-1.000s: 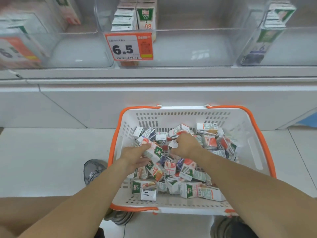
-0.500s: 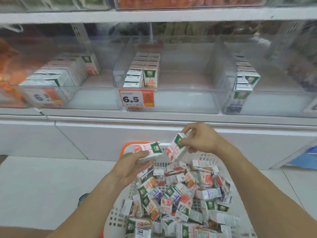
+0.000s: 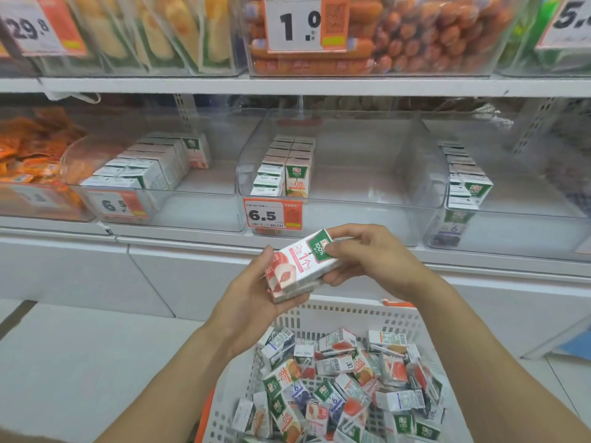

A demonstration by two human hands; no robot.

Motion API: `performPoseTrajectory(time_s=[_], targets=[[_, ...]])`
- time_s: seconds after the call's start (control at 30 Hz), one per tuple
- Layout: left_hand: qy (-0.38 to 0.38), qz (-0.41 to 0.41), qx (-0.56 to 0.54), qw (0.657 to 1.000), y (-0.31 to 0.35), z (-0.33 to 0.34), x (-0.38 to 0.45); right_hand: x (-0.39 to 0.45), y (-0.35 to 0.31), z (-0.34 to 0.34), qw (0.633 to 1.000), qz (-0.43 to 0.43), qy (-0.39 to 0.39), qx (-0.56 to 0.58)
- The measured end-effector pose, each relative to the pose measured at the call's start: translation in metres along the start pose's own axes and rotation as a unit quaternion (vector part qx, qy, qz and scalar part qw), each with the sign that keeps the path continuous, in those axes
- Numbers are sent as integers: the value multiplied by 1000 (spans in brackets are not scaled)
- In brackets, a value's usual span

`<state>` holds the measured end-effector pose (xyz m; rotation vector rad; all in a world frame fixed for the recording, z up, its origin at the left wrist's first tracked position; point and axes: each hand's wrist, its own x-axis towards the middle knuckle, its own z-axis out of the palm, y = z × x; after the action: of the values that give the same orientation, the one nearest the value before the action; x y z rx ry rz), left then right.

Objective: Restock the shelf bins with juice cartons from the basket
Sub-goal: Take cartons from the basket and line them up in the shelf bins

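- Fingers of the right hand (image 3: 367,260) curl over the green-labelled end of a peach juice carton (image 3: 302,262), thumb on its top face, pinching it.
- Fingers of the left hand (image 3: 256,295) cup the carton's other end from below, and they grip what looks like a second carton (image 3: 295,290) stacked right under the first.
- Both cartons are held tilted in the air, above the far rim of the white basket (image 3: 351,314) and in front of the shelf edge.
- Down in the basket lies a loose heap of small cartons (image 3: 339,385), peach, orange and blue ones all jumbled together.
- Straight ahead, the middle clear bin (image 3: 345,174) has two short rows of cartons against its left side, with a 6.5 price tag (image 3: 271,214) on its front.
- Over to the left, the left bin (image 3: 153,174) holds several rows of cartons.
- On the right, the right bin (image 3: 518,199) carries one row along its left wall.
- Up on the higher shelf sit packed sausages (image 3: 399,36) behind a 1.0 tag.
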<state>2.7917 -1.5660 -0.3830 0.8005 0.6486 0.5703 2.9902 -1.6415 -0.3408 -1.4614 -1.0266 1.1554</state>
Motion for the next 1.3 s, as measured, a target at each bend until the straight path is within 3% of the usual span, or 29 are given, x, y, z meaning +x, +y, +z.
performPoseTrajectory(time_s=[0.1,0.3,0.43,0.53,0.8,1.0,1.3], targets=[[-8,20,12,1000,0,0,-1,1,-7,8,1000,-9,-3,-13],[-18,15,33,999,16,-4,-2,3,-13,14,983,-40,31,-177],[-48,10,98,994,51,-9,-10,6,-11,17,996,0,-79,-29],[-59,15,157,986,78,-15,-21,9,-11,31,990,-53,-129,27],[-39,74,139,987,109,4,-14,14,-32,63,986,-107,-79,96],[-88,105,162,977,130,-3,-16,19,-48,70,986,-160,-38,4],[-112,206,245,941,180,-51,-10,54,-83,115,966,-253,30,-33]])
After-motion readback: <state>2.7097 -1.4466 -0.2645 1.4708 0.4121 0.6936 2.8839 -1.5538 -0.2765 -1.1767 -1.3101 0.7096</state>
